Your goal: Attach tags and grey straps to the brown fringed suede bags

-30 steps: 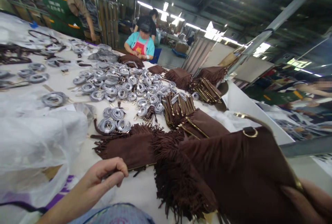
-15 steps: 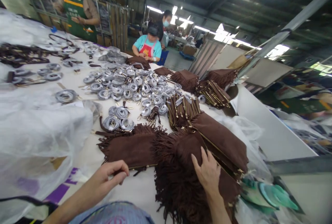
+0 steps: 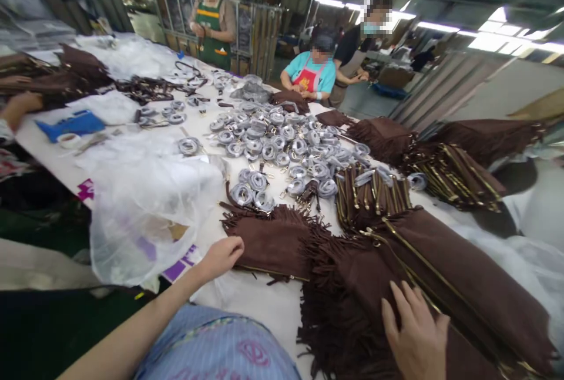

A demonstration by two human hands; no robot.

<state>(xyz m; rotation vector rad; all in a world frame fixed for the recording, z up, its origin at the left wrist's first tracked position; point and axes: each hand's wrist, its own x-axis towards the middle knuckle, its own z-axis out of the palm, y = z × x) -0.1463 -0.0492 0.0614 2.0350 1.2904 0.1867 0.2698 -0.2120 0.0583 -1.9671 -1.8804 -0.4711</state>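
The flat fringed bag (image 3: 271, 239) lies on the white worktop (image 3: 275, 301) with its zipped edge toward the wearer. At its near left corner is the left hand (image 3: 227, 254), fingers loosely curled; whether they pinch the edge, I cannot tell. To the right of the flat fringed bag, the right hand (image 3: 416, 324) lies with its fingers spread on the brown fringed heap (image 3: 352, 286), gripping nothing that shows. Farther right of the flat fringed bag, past that heap, is a large zipped bag (image 3: 471, 268). As for progress, the bag bodies look sewn, with zips and fringe in place, while the wrapped strap coils (image 3: 277, 148) beyond the flat fringed bag lie loose, none visibly fastened to a bag. About 4 of them, a small near cluster (image 3: 252, 186), sit just behind the flat fringed bag. Behind it to the right stand 2 stocks of zipped brown pieces, a nearer row (image 3: 372, 195) and a farther stack (image 3: 456, 174), so much seems left to handle; which pieces count as finished cannot be told. Well beyond the flat fringed bag, a co-worker in a turquoise shirt (image 3: 291, 69) bends over another brown piece (image 3: 288, 101).
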